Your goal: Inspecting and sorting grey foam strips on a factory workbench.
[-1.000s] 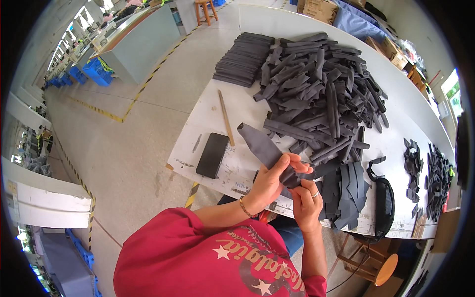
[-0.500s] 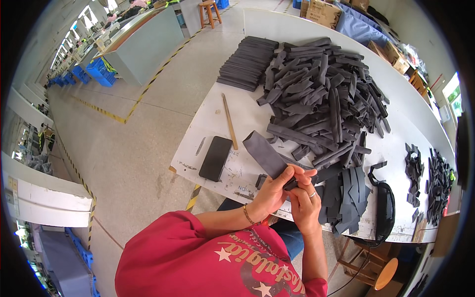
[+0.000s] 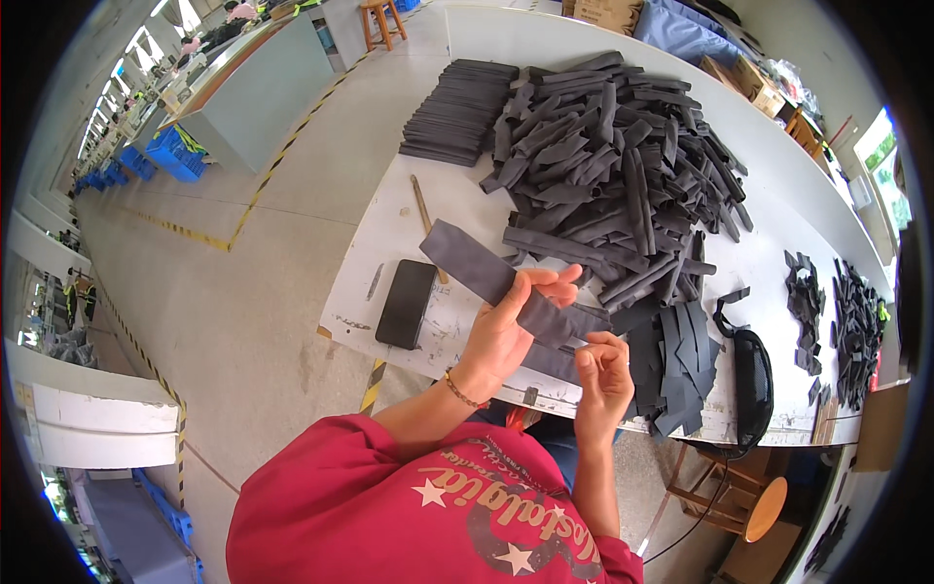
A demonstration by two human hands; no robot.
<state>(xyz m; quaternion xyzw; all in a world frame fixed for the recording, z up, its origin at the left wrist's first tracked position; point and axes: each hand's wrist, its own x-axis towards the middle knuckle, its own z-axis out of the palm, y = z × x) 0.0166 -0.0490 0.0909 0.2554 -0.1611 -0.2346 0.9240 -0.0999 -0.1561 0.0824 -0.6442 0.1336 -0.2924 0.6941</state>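
Note:
A dark grey fabric strip [image 3: 465,257], flat and tube-like, slants over the near edge of the white table [image 3: 375,209]. My left hand [image 3: 504,341] grips it around the middle, thumb on top and fingers behind. At the strip's lower right end my right hand [image 3: 605,384] is closed, thumb and forefinger pinched together on its edge. Beyond both hands lies a large loose heap of similar strips [image 3: 632,165]. Just right of my right hand, flat dark fabric pieces [image 3: 681,365] are fanned out at the table edge.
A neat stack of strips [image 3: 457,112] sits at the far left. A black phone [image 3: 407,304] and a thin wooden stick [image 3: 422,209] lie nearer. At right are a black mesh-like object [image 3: 752,389] and smaller dark piles [image 3: 856,336]. A wooden stool [image 3: 764,509] stands below.
My hands have moved apart, the right one down to the strip's end. The strip has shifted left and now shows stretched out between them. The whole view has shifted slightly.

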